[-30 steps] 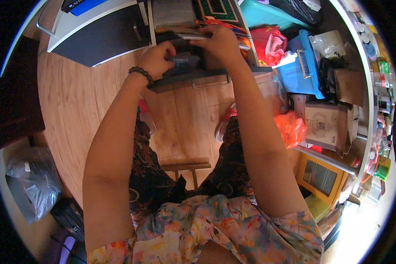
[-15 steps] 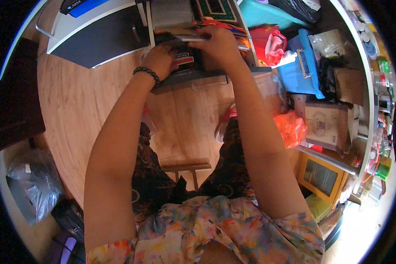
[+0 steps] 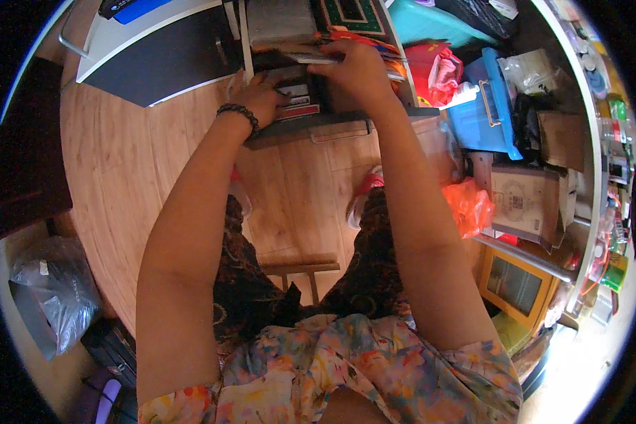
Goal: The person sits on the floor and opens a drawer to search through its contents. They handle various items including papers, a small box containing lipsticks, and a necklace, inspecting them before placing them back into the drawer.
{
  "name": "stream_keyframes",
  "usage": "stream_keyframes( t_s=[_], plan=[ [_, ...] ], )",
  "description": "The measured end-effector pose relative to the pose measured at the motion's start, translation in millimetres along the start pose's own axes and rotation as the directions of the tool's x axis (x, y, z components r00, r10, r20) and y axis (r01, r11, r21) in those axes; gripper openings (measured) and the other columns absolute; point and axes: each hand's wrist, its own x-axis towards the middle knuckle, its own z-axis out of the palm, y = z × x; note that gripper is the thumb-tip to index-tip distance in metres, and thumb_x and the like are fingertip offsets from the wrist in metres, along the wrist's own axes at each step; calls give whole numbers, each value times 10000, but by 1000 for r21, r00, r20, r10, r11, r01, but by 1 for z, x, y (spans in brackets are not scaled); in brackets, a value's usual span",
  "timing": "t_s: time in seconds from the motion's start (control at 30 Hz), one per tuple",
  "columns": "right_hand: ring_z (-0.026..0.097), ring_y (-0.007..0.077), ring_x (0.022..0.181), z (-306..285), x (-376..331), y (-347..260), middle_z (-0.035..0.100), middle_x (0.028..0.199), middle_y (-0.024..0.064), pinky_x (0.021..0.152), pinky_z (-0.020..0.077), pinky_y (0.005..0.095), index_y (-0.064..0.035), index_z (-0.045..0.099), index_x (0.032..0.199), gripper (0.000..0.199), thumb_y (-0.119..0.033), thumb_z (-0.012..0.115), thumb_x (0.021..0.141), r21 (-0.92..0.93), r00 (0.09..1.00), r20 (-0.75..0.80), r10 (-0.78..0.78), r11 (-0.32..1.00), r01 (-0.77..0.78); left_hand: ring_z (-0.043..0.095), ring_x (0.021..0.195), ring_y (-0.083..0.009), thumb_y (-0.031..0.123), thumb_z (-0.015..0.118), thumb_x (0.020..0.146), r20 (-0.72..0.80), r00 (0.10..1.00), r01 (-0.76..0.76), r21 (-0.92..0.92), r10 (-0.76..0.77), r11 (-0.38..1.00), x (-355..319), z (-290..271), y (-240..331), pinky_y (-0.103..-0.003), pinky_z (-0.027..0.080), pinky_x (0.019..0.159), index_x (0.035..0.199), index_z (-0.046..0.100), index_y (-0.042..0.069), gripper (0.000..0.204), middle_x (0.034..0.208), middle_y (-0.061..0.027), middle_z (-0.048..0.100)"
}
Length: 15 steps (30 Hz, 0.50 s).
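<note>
On my head feed, the right hand [image 3: 360, 74] pinches some flat papers [image 3: 309, 58] between thumb and fingers inside the open drawer [image 3: 283, 132]. I have the left hand [image 3: 261, 104] at the drawer's near left, beside a small red-and-white box [image 3: 302, 111]; whether its fingers grip anything, I cannot tell.

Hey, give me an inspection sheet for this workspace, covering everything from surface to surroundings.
Surface: open drawer above a wooden floor.
Job's things: flat items and a small red-and-white pack, inside the drawer.
Clutter: red bag, blue bin and orange bag at right.
Hands: right hand grips the flat items; left hand is at the pack, grip unclear.
Cables: nothing seen for certain.
Surroundings: dark-fronted cabinet, upper left.
</note>
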Motion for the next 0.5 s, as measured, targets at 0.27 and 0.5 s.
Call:
stream_keyframes(
  t_s=[0.27,0.5],
  plan=[
    [638,323,786,0,8,-1,653,794,170,707,503,410,-70,694,865,472,-479,737,632,-7,1000,14,13,1000,-13,341,1283,-281,438,518,861,-310,940,142,-29,-144,989,37,28,-8,-533,250,1044,1337,401,159,563,1397,-81,363],
    [640,303,787,-4,7,-4,662,843,166,725,485,352,-47,686,934,469,-430,736,669,-4,998,23,60,998,-60,388,1264,-232,359,534,851,-90,990,104,-19,-105,994,21,4,-3,-518,263,1037,1316,433,172,512,1392,-50,389]
  ],
)
